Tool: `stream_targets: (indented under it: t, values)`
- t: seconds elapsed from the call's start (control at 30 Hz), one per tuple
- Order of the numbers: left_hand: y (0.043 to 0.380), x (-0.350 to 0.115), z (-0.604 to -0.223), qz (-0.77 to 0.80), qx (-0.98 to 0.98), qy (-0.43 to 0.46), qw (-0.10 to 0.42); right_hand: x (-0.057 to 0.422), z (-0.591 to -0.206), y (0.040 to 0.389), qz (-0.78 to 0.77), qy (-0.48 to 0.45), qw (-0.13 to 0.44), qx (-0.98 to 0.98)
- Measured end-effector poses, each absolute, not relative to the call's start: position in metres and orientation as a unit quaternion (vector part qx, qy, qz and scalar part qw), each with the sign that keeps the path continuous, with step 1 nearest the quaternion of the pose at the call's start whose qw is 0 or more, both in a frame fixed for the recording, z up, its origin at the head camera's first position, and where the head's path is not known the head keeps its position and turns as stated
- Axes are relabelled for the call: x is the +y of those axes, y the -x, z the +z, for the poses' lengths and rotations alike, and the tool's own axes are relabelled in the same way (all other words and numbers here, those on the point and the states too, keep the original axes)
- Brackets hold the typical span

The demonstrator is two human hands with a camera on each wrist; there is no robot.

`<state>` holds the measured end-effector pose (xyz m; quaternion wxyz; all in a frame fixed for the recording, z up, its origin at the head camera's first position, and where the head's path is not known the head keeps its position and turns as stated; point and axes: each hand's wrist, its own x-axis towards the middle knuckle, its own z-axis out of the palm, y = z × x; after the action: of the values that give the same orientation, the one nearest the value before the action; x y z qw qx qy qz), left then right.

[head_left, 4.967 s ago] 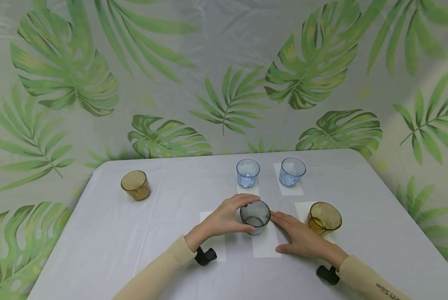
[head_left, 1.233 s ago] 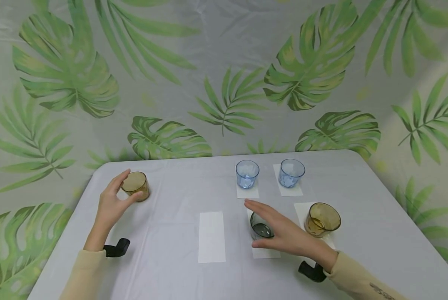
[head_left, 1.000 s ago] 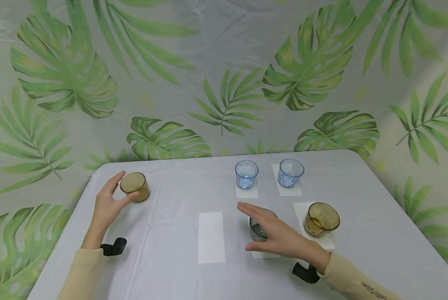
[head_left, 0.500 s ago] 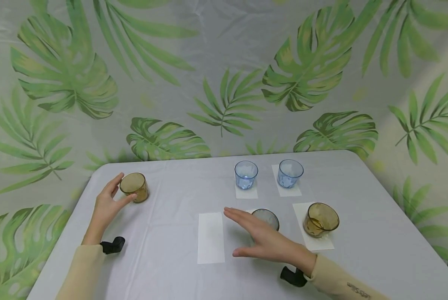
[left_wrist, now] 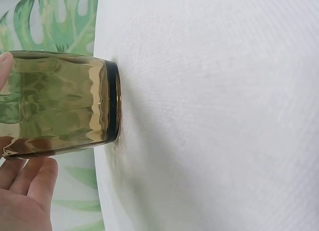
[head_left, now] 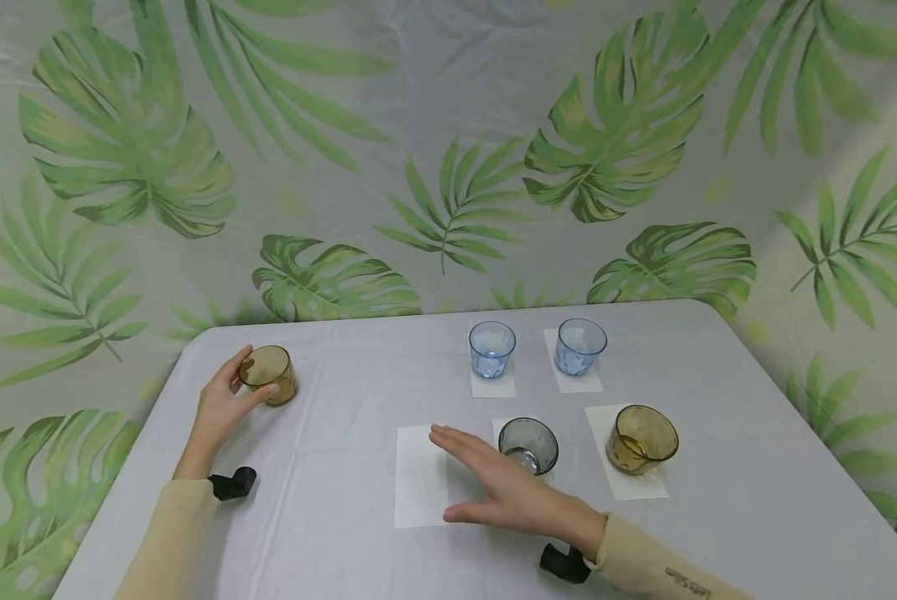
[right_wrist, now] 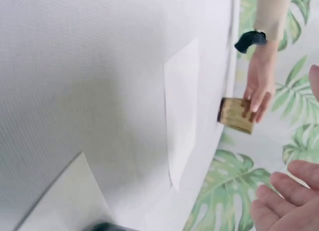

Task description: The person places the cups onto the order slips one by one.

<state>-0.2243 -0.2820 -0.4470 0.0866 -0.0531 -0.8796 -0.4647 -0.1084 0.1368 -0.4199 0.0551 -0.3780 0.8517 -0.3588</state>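
Note:
My left hand point(head_left: 222, 408) grips an amber drinking glass point(head_left: 278, 379) near its rim at the table's far left, the thumb in front and fingers behind. In the left wrist view the same glass point(left_wrist: 60, 104) has its base at the white cloth, with fingers point(left_wrist: 42, 183) against its side. My right hand point(head_left: 508, 487) is held with fingers straight and thumb spread, holding nothing. It is in front of a smoky grey glass point(head_left: 529, 446), partly covering it and the paper below. To its left lies a bare white paper strip point(head_left: 420, 487).
Two blue glasses point(head_left: 491, 350) stand on paper strips at the back. Another amber glass point(head_left: 642, 442) stands on a paper strip point(head_left: 651, 487) at the right. A leaf-patterned cloth point(head_left: 448, 167) hangs behind the white table point(head_left: 328, 533).
Earlier both hands were at the grey glass; the left has since moved to the far-left amber glass and closed on it. The right has drifted left off the grey glass.

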Motion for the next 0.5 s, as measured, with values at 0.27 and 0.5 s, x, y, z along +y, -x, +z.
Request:
stream_targets:
  t: [0.27, 0.5]
  values:
    - [0.227, -0.283, -0.452, -0.462, -0.881, 0.053, 0.088, 0.13, -0.432, 0.108, -0.367, 0.36, 0.074, 0.854]
    - [0.227, -0.284, -0.454, -0.472, -0.875, 0.057, 0.094, 0.127, -0.441, 0.111, -0.352, 0.33, 0.099, 0.87]
